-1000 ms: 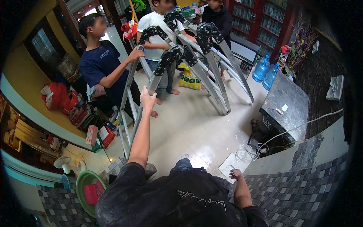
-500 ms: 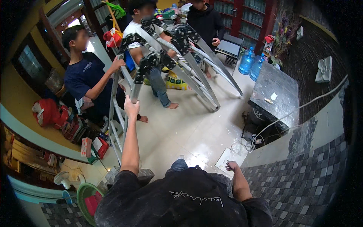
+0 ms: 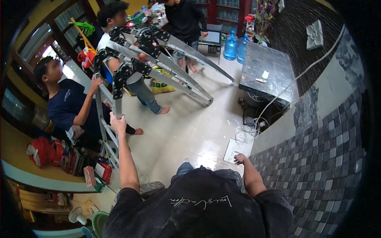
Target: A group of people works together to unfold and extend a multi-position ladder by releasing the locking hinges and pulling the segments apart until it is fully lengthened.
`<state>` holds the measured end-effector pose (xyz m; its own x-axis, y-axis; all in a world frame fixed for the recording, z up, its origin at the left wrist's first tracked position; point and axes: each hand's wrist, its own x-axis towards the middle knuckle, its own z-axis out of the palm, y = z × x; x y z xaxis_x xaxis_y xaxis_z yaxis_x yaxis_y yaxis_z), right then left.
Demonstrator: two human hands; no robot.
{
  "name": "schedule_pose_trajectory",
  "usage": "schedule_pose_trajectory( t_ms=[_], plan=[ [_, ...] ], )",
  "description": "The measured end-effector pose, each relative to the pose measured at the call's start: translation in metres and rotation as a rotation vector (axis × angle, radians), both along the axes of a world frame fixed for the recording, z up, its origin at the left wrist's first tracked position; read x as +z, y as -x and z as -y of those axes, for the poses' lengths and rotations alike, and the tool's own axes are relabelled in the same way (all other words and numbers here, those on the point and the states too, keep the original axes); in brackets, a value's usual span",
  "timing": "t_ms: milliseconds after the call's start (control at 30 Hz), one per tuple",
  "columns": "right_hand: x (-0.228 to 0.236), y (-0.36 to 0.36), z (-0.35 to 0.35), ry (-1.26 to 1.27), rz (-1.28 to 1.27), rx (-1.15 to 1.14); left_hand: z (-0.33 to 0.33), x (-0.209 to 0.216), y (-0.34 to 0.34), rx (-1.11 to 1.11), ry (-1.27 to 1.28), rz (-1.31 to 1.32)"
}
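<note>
A folded aluminium ladder [image 3: 171, 65] with black hinges stands splayed on the floor, ahead and to my left. My left hand [image 3: 118, 122] is wrapped round one of its silver rails, just below a hinge. Above it, a person in a navy shirt [image 3: 71, 99] grips the ladder too. Someone in a white shirt [image 3: 113, 48] stands behind the hinges, with a hand near the rails. My right hand [image 3: 240, 159] hangs free at my right, fingers loosely bent and apart, nothing in it. Below it in the view, a pale flat board [image 3: 237, 147] lies on the floor.
A dark-topped table [image 3: 270, 63] stands at the right, with two blue water jugs [image 3: 230, 45] beyond it. A cable [image 3: 305, 77] crosses before the tiled wall. Another person in black [image 3: 182, 20] stands at the back. Boxes and bags [image 3: 43, 152] crowd the left.
My view has turned, so the room and ladder appear further left and up. My left hand keeps its hold on the rail; my right hand stays free.
</note>
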<state>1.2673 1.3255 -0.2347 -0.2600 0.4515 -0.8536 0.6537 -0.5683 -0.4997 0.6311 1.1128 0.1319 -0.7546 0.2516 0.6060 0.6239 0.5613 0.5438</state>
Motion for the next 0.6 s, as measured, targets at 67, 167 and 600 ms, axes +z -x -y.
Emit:
schedule_pose_trajectory(
  t_ms=[67,167,600],
  plan=[
    [0.006,-0.002,0.003,-0.028,0.052,-0.002,-0.001,0.000,-0.001,-0.006,0.000,-0.004],
    [0.014,-0.004,0.007,-0.032,0.050,-0.018,0.000,0.001,-0.003,-0.005,-0.005,0.014],
    [0.013,-0.008,0.018,-0.020,0.073,-0.029,0.000,0.002,-0.001,-0.015,0.007,-0.018]
  ],
)
